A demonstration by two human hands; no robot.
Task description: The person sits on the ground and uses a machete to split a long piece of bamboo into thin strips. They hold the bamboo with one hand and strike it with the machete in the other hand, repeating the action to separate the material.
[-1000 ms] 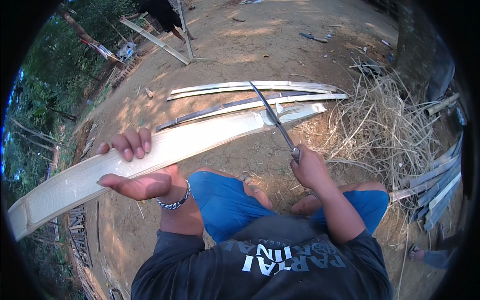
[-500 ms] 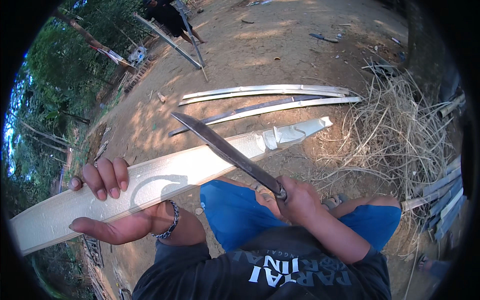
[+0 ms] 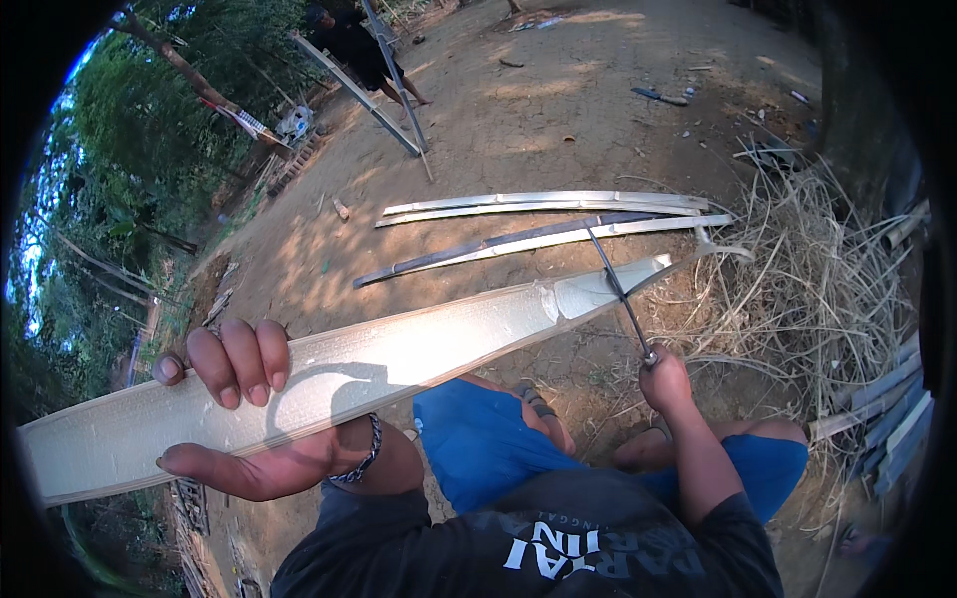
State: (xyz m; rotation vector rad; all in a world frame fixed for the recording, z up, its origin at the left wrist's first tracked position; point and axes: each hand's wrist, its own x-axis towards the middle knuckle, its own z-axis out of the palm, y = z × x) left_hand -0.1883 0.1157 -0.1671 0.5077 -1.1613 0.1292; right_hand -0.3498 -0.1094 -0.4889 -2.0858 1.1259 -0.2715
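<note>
My left hand (image 3: pixel 279 461) is closed around a wide, pale split bamboo piece (image 3: pixel 449 339), fingers over its far edge and thumb along the near one. The piece slants up to the right, its inner face toward me. My right hand (image 3: pixel 666 381) grips the handle of a machete (image 3: pixel 620 287). Seen nearly edge-on, the dark blade lies across the narrowing far end of the bamboo. Beyond the blade, a thin curled strip (image 3: pixel 726 249) sticks out at that end. A node ridge (image 3: pixel 549 302) crosses the bamboo just left of the blade.
Several bamboo slats (image 3: pixel 558 206) lie on the dirt ahead. A heap of shavings (image 3: pixel 807 289) spreads at the right, beside stacked split bamboo (image 3: pixel 902 424). A knife (image 3: pixel 660 97) rests farther off. A person (image 3: pixel 349 45) stands behind leaning poles (image 3: pixel 364 100) at upper left.
The machete has swung from over the middle of the bamboo to its far end, and my right hand moved right. A strip now curls out past the tip. My left hand keeps its grip.
</note>
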